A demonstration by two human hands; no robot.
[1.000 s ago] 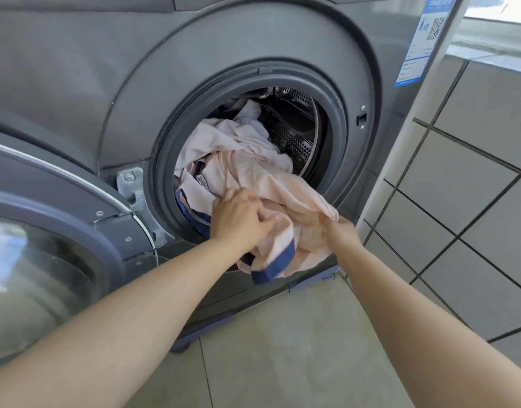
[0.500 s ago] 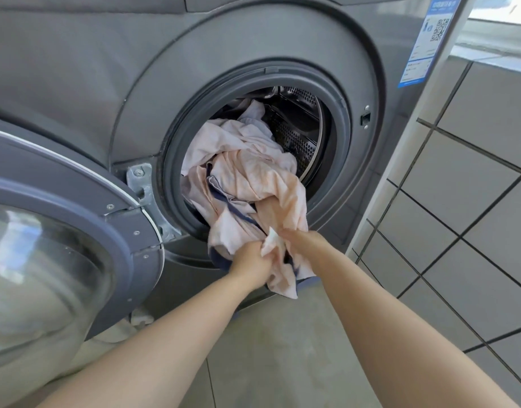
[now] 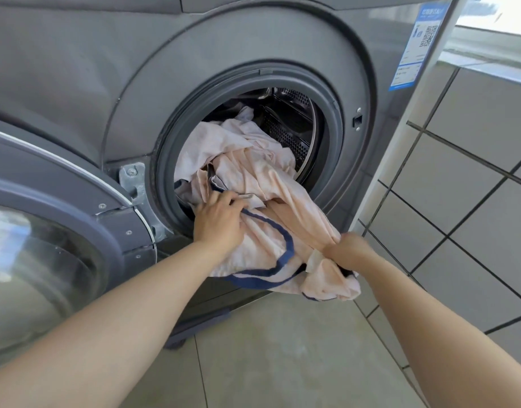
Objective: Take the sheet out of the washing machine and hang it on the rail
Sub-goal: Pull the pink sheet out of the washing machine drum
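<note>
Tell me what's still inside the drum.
Part of the pink sheet fills the lower drum; the rest hangs out, held by the left hand and right hand. Anything beneath it is covered.

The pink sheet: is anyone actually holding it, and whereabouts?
Yes, the sheet is held. The right hand grips a bunched fold hanging outside the drum; the left hand grips it by the navy-trimmed edge at the door opening.

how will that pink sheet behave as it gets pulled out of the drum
Likely floppy: the sheet sags in folds over the door seal. Probably trails, since much remains in the drum. Both the left hand and right hand hold bunched cloth.
</note>
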